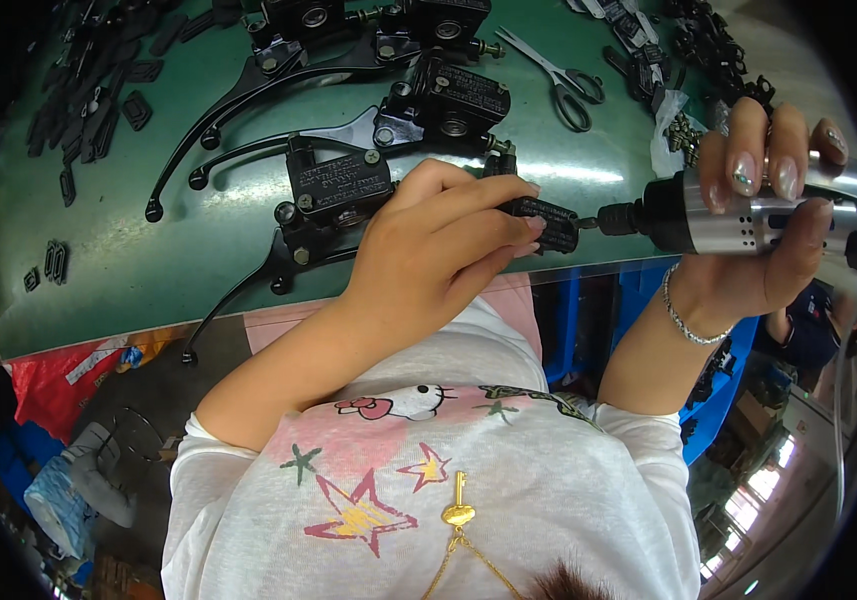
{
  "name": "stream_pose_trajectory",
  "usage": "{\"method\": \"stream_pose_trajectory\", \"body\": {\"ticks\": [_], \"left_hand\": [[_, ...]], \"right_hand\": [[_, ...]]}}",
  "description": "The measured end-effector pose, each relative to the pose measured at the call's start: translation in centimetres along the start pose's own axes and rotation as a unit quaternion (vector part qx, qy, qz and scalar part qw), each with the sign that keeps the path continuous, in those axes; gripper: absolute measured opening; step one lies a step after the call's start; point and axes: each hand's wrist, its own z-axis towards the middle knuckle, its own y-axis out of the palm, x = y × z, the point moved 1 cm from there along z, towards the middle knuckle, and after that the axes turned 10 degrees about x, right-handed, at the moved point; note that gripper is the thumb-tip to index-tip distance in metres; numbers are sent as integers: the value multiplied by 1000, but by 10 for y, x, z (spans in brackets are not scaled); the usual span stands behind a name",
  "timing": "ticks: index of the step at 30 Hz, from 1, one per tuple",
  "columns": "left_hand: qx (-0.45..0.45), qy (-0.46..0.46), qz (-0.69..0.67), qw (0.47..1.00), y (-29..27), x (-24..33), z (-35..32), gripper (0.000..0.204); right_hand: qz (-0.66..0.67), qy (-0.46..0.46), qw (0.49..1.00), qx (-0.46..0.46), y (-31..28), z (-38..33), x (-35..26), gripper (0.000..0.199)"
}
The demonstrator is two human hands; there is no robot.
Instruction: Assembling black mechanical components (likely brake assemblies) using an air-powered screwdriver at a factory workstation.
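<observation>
At the table's near edge, my left hand (438, 235) closes its fingertips on a small black reservoir cover (546, 226). My right hand (768, 180) is wrapped round a silver and black electric screwdriver (708, 215), held level and pointing left. The bit meets the right end of the cover; whether it sits in a screw is too small to tell. Just left of my left hand lies a black brake lever assembly (338, 190), its lever curving toward the table edge. Behind it is another lever assembly (458, 98), partly overlapped by my hand.
Further lever assemblies (313, 18) lie at the back. Scissors (558, 80) rest open beyond my hands. Loose black covers (98, 115) are scattered at the left, with small gaskets (55, 260) nearer. A bag of brass screws (683, 138) and black parts (713, 50) lie at the right.
</observation>
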Motion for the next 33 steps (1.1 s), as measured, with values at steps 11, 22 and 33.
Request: {"method": "stream_pose_trajectory", "body": {"ticks": [11,22,33], "left_hand": [[14,-3,-7,1000,1,1,-3,24],[11,-8,-9,1000,2,2,-1,22],[3,-4,8,1000,3,4,0,21]], "right_hand": [[-107,-35,993,-43,19,-6,-4,31],[-19,27,998,-58,10,5,6,29],[-154,-1,975,158,28,-11,3,18]]}}
